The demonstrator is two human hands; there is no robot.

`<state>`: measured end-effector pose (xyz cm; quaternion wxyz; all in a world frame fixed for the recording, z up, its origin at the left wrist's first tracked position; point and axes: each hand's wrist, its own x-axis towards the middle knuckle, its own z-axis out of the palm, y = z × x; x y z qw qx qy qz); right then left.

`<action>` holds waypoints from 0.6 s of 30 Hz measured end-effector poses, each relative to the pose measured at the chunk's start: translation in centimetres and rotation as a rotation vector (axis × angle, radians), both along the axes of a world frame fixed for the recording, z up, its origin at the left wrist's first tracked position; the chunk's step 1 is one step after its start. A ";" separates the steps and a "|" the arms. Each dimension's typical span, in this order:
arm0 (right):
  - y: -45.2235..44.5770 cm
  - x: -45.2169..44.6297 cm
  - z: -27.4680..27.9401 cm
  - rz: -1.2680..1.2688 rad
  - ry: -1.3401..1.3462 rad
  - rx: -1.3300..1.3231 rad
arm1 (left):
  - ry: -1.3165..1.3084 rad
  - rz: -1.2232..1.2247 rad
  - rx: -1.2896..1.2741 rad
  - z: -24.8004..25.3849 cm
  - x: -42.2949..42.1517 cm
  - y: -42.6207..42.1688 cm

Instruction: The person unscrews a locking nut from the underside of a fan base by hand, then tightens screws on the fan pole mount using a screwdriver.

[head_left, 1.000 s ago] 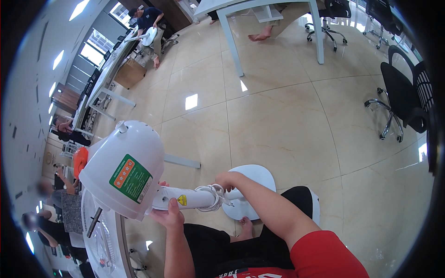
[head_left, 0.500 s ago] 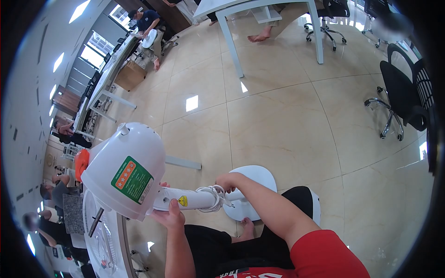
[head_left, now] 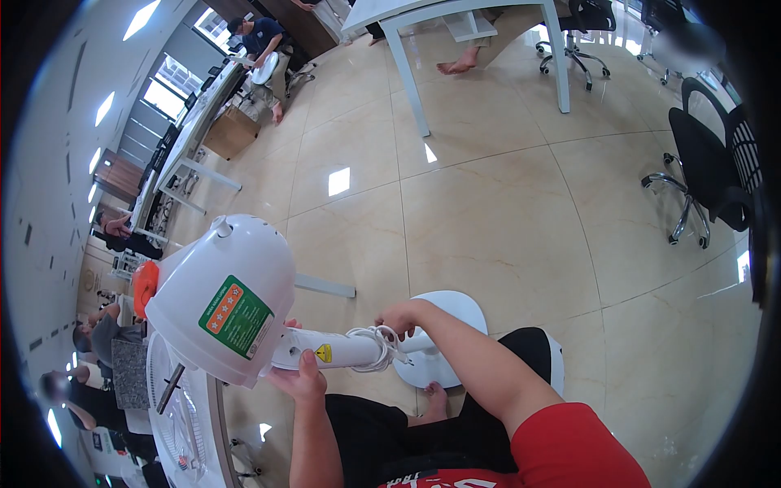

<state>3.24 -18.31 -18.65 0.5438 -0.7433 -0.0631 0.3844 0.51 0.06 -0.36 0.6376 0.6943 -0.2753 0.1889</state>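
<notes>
A white fan motor housing [head_left: 260, 252] with a green label lies tilted in front of me, its short metal shaft [head_left: 170, 389] pointing down-left. My left hand [head_left: 303, 378] is closed around the fan's white neck [head_left: 313, 346], from beneath, near a yellow warning sticker. A bundled white power cord [head_left: 370, 343] loops round the far end of the neck. My right hand [head_left: 397, 317] has its fingers curled at the cord's edge, partly hidden by the hand itself. Under it, on the floor, stands the round white fan base [head_left: 462, 313].
A white table [head_left: 213, 423] at my left carries a fan grille [head_left: 163, 407]. An orange part [head_left: 145, 286] shows behind the housing. Ahead are another white table [head_left: 415, 89], a cardboard box [head_left: 231, 132] and a black swivel chair [head_left: 704, 167]. Several people sit or stand further off.
The view has shifted very slightly. Both hands keep their places on the fan, and the right fingers have moved a little at the cord.
</notes>
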 end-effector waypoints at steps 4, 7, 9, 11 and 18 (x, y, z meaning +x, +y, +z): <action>0.0 -0.1 0.6 -0.092 0.045 0.040 | -0.001 0.015 0.010 -0.1 0.0 -0.1; 0.5 0.9 -0.5 -0.040 0.135 -0.104 | -0.003 0.019 0.009 0.0 0.0 -0.2; 0.4 0.8 -0.7 0.016 0.139 -0.077 | 0.007 0.018 0.013 0.0 -0.1 -0.2; 0.3 0.8 -0.6 -0.007 0.092 -0.061 | 0.014 0.004 -0.001 0.1 -0.1 -0.2; -0.7 0.4 0.2 -0.006 0.006 0.061 | 0.012 0.014 -0.010 0.0 0.0 -0.3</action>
